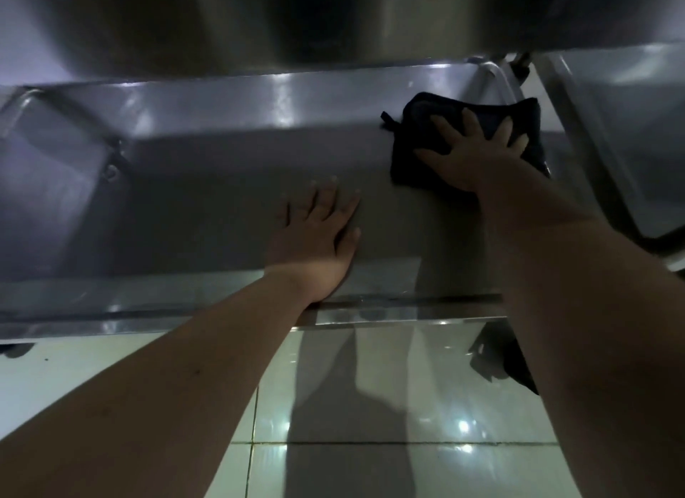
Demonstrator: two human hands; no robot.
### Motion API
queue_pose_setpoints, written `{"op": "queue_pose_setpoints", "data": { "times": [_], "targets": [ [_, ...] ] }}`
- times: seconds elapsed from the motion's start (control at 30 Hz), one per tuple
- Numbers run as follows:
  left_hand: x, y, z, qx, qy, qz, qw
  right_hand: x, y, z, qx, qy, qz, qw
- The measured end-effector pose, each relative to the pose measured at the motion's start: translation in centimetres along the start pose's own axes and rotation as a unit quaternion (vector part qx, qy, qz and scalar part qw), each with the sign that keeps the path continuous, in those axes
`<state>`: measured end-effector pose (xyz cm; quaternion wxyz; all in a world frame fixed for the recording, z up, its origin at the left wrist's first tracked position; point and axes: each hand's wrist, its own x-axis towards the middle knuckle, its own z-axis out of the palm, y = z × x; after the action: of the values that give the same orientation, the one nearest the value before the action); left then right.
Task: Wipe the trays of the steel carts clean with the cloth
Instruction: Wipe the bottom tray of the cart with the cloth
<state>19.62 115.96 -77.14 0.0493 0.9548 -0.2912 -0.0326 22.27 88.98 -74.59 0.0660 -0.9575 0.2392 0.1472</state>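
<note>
Here, in the head view, we list the following. One lower tray of a steel cart, dull grey with raised walls, lying beneath the underside of an upper tray. One dark cloth, folded flat, on the tray floor at its far right corner, with a small loop tag sticking out on its left side. One right hand, fingers spread wide and straight, pressing down on top of the cloth, with the forearm reaching in over the near edge. One left hand, also flat with its fingers extended and slightly apart, holding nothing, resting on the bare tray floor close to the middle of the near edge, well apart from the cloth. One curved steel tube at the tray's left end. One upright post at the right end, with a neighbouring steel tray just beyond it. One pale glossy tiled floor below the near edge, showing light spots and the arms' shadows.
</note>
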Motion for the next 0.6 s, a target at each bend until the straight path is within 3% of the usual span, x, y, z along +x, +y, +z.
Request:
{"op": "queue_pose_setpoints", "data": {
  "times": [0.2, 0.43, 0.53, 0.6],
  "targets": [
    [0.2, -0.3, 0.5, -0.009, -0.001, 0.005, 1.000, -4.1, 2.9, 1.9, -0.018, 0.024, -0.049, 0.998],
    [0.4, -0.7, 0.7, 0.014, -0.027, 0.013, 0.999, -16.4, 4.9, 6.7, -0.023, 0.058, -0.022, 0.998],
    [0.8, -1.0, 0.6, -0.032, -0.022, 0.011, 0.999, -16.8, 4.2, 6.3, -0.028, 0.024, 0.003, 0.999],
    [0.7, -0.8, 0.3, -0.131, 0.018, 0.006, 0.991, -17.0, 3.2, 5.9, -0.027, 0.002, 0.017, 0.999]
  ]
}}
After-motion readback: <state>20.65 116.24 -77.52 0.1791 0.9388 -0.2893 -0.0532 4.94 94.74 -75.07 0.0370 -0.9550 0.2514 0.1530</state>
